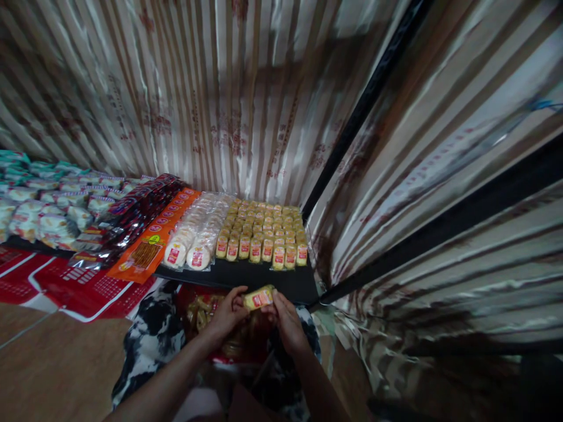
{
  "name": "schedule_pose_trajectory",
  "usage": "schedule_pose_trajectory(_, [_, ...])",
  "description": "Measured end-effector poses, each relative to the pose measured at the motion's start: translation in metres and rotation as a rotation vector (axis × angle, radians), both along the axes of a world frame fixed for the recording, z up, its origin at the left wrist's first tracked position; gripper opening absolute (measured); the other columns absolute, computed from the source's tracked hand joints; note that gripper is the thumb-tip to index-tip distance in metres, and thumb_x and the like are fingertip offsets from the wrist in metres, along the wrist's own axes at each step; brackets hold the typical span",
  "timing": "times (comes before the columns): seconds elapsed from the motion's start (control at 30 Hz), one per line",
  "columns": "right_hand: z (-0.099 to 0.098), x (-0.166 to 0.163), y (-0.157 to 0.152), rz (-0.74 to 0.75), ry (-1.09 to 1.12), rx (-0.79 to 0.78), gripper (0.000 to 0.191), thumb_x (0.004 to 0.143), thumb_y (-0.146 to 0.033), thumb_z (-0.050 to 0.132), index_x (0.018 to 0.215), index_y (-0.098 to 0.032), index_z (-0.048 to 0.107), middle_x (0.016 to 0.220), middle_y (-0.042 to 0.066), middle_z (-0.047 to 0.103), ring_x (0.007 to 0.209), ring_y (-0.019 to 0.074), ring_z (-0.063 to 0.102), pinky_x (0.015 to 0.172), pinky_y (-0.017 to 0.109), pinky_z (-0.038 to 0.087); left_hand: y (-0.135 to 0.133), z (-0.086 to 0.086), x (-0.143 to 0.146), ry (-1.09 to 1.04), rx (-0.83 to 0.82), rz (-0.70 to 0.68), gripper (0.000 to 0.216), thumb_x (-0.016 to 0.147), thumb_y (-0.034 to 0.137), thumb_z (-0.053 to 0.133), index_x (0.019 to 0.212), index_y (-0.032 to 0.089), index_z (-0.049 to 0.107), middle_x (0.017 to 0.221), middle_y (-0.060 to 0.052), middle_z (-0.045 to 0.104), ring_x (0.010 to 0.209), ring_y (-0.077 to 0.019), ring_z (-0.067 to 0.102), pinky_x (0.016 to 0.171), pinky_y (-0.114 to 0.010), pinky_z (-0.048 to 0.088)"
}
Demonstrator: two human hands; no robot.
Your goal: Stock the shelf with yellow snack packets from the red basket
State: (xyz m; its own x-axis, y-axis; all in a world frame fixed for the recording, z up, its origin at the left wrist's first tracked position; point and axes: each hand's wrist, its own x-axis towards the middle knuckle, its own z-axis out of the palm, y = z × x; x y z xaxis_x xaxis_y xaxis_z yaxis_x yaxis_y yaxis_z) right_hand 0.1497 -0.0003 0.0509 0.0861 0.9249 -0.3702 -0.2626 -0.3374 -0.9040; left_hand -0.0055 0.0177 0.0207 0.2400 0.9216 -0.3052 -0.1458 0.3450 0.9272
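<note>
Between both hands I hold one small snack packet [258,299], yellow with a red and white label, its printed face turned up. My left hand [232,310] pinches its left end, and my right hand [284,313] grips the right end. Below them, between my knees, sits a red container [259,346] with more yellow packets [202,310] in it, partly hidden by my hands and forearms. Just beyond my hands, rows of the same yellow packets [255,249] stand on a black table [277,281].
Left of the yellow rows lie clear-wrapped round white crackers [197,257], orange snack bags [145,256], dark shiny packs [132,214] and white bags [55,225]. A red printed cloth [88,287] hangs in front. Striped curtain [246,99] and black poles [360,111] enclose the back and right.
</note>
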Motion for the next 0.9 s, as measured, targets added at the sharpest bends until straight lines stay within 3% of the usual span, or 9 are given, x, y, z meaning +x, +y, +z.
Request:
schedule_pose_trajectory(0.1, [0.001, 0.001, 0.004, -0.014, -0.063, 0.084, 0.038, 0.073, -0.051, 0.059, 0.092, -0.018, 0.057, 0.07, 0.002, 0.067, 0.059, 0.014, 0.061, 0.05, 0.023, 0.044, -0.002, 0.005, 0.009, -0.022, -0.019, -0.066, 0.047, 0.059, 0.026, 0.066, 0.103, 0.015, 0.054, 0.074, 0.001, 0.059, 0.061, -0.0092, 0.053, 0.054, -0.019, 0.039])
schedule_pose_trajectory(0.23, [-0.011, 0.001, 0.011, -0.09, -0.098, 0.165, 0.043, 0.064, -0.042, 0.068, 0.098, -0.018, 0.055, 0.091, 0.007, 0.068, 0.077, 0.0172, 0.064, 0.068, 0.028, 0.051, 0.004, 0.008, 0.027, -0.008, -0.053, 0.022, 0.045, 0.059, 0.024, 0.064, 0.101, 0.014, 0.053, 0.067, 0.002, 0.059, 0.058, -0.01, 0.054, 0.054, -0.02, 0.04])
schedule_pose_trajectory(0.33, [-0.022, 0.002, 0.02, -0.138, -0.14, 0.225, 0.041, 0.065, -0.037, 0.066, 0.099, -0.018, 0.055, 0.093, 0.007, 0.067, 0.08, 0.0176, 0.064, 0.073, 0.031, 0.052, 0.014, 0.006, 0.042, 0.065, -0.046, 0.055, 0.045, 0.057, 0.027, 0.065, 0.098, 0.014, 0.054, 0.061, 0.003, 0.056, 0.053, -0.0102, 0.051, 0.052, -0.021, 0.039])
schedule_pose_trajectory(0.5, [-0.027, 0.011, 0.043, -0.187, -0.28, 0.274, 0.04, 0.067, -0.038, 0.062, 0.101, -0.017, 0.057, 0.088, 0.006, 0.067, 0.077, 0.016, 0.063, 0.07, 0.029, 0.052, 0.033, 0.013, 0.052, 0.445, 0.233, 0.118, 0.04, 0.065, 0.03, 0.061, 0.102, 0.014, 0.06, 0.081, -0.002, 0.058, 0.062, -0.0115, 0.051, 0.064, -0.024, 0.042])
schedule_pose_trajectory(0.63, [-0.024, 0.018, 0.059, -0.189, -0.409, 0.294, 0.043, 0.067, -0.041, 0.061, 0.101, -0.016, 0.059, 0.087, 0.007, 0.066, 0.075, 0.0169, 0.061, 0.067, 0.029, 0.051, 0.049, 0.024, 0.053, 0.612, 0.392, 0.043, 0.044, 0.071, 0.027, 0.056, 0.115, 0.019, 0.055, 0.089, -0.002, 0.056, 0.066, -0.0117, 0.05, 0.068, -0.023, 0.041])
schedule_pose_trajectory(0.73, [-0.022, 0.02, 0.067, -0.181, -0.508, 0.313, 0.046, 0.07, -0.042, 0.057, 0.106, -0.014, 0.058, 0.089, 0.009, 0.066, 0.076, 0.0177, 0.061, 0.068, 0.03, 0.051, 0.061, 0.022, 0.06, 0.63, 0.351, 0.068, 0.038, 0.071, 0.023, 0.057, 0.109, 0.018, 0.057, 0.086, -0.001, 0.056, 0.064, -0.0107, 0.049, 0.067, -0.022, 0.041])
schedule_pose_trajectory(0.9, [-0.025, 0.02, 0.07, -0.18, -0.626, 0.403, 0.045, 0.079, -0.036, 0.047, 0.12, -0.016, 0.05, 0.111, 0.012, 0.059, 0.089, 0.0173, 0.06, 0.076, 0.031, 0.051, 0.074, 0.01, 0.074, 0.553, 0.262, 0.191, 0.031, 0.074, 0.025, 0.056, 0.104, 0.017, 0.054, 0.085, -0.001, 0.057, 0.065, -0.0103, 0.051, 0.066, -0.021, 0.042])
